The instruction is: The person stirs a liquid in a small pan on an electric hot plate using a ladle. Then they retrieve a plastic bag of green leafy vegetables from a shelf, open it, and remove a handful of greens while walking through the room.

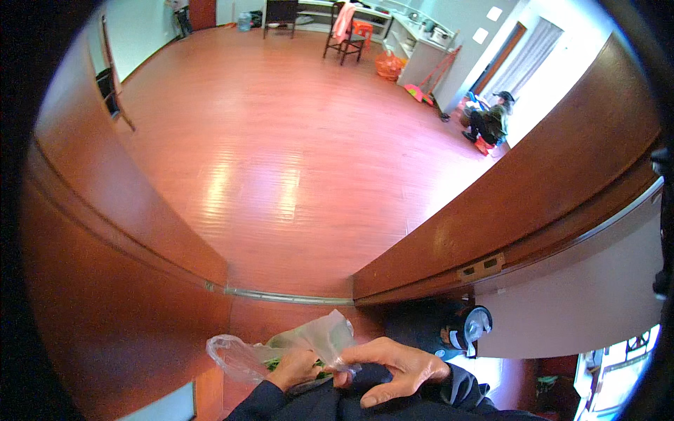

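A clear plastic bag (316,337) hangs in front of my dark-clad body, one loop handle (229,350) standing out to the left. Leafy greens (273,363) show inside it. My left hand (297,368) is at the bag's mouth with greens on both sides of it; its fingertips are hidden, so its grip cannot be made out. Bent fingers of my right hand (397,366) hook the bag's right edge, while the thumb stands apart below.
Wooden door frame sides (137,210) (474,179) flank a metal threshold strip (289,297). Beyond, a person (489,121) sits low at the right. A chair (342,39), an orange bag (388,66) and a pink dustpan (414,93) stand farther back. A bin (477,326) is right of me.
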The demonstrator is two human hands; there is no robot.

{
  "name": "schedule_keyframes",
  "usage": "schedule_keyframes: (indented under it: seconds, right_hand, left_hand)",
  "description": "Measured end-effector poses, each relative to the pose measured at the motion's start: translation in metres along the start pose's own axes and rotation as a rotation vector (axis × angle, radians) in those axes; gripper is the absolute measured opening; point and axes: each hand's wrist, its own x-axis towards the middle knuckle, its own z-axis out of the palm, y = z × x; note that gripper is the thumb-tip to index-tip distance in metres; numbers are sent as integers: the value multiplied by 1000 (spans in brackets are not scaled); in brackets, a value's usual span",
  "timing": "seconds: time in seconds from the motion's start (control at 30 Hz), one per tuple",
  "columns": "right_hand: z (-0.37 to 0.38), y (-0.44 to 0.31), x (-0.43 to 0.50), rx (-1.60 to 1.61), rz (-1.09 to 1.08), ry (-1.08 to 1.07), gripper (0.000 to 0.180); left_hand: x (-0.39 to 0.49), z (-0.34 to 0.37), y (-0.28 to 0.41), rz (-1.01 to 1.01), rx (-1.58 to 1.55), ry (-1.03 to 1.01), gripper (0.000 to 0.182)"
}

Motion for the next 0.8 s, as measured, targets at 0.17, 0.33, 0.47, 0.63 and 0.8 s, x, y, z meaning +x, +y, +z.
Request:
schedule_keyframes:
  seconds: [0.17,0.33,0.47,0.63,0.8]
  right_hand:
    - [-33,10,-16,59,-47,138,59]
    - [-85,15,-11,29,-152,225,59]
    - [-119,6,-16,88,-130,205,58]
    - [-147,-6,-10,79,-52,344,68]
    - [-164,-10,-8,112,10,525,64]
  left_hand:
    - [50,-18,-4,18,-22,-136,32]
    - [100,-50,-12,204,-91,-15,35]
    - [142,-61,-15,3,-89,-201,35]
    - [187,-91,-12,152,148,-285,35]
    - [229,-128,-4,244,153,-372,39]
